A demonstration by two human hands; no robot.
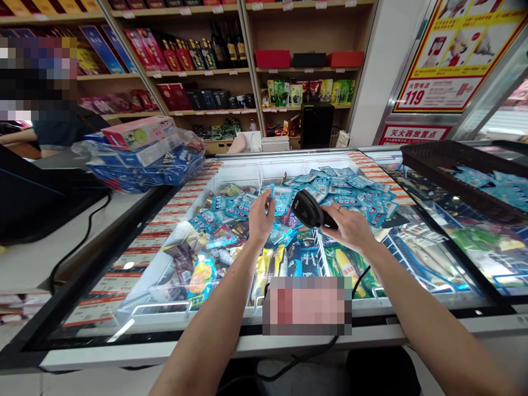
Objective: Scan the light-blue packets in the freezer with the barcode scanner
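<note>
My left hand [261,215] pinches a small blue packet [282,199] whose white barcode label faces up. In my right hand [348,224] is a black barcode scanner [307,209], its head angled left towards that packet. The scanner's cable [359,279] runs down past the freezer's front edge. Behind the scanner, a heap of similar blue packets [350,190] is spread on the glass lid. More such packets [231,206] lie to the left of my left hand.
Beneath the glass, the chest freezer [157,311] holds wrapped ice creams in wire baskets. Plastic-wrapped blue boxes [144,154] sit at the left. A dark basket [466,170] with blue packets stands right. A person [61,129] is at far left. Stocked shelves [206,71] line the back.
</note>
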